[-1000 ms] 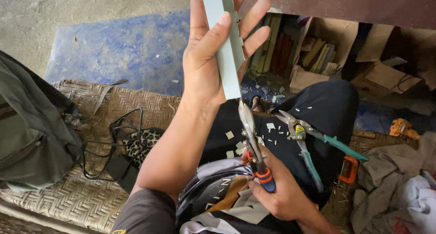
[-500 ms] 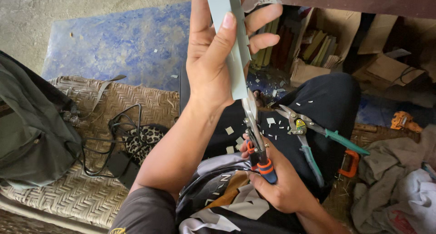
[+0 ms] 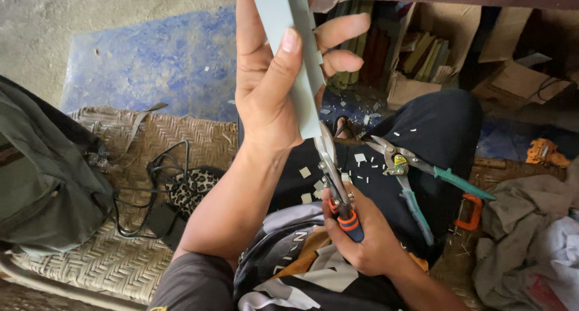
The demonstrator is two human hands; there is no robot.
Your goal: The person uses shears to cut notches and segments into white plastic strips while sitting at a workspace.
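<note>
Holding the grey metal strip (image 3: 295,51) upright, our left hand (image 3: 274,76) pinches it between thumb and fingers, high enough that the free lower end hangs down to the blades. Right below that grip our right hand (image 3: 368,238) is closed tight round the orange-handled snips (image 3: 335,178), whose jaws bite the strip's bottom edge. We reckon it's all held over the lap so the little offcuts (image 3: 304,172) drop onto the dark trousers. Just right of the cutting hand a second pair, the green-handled snips (image 3: 416,178), lies parked on the thigh within easy reach. Left of the forearm there's a woven mat (image 3: 181,136) with a tangle of black cable (image 3: 154,184).
</note>
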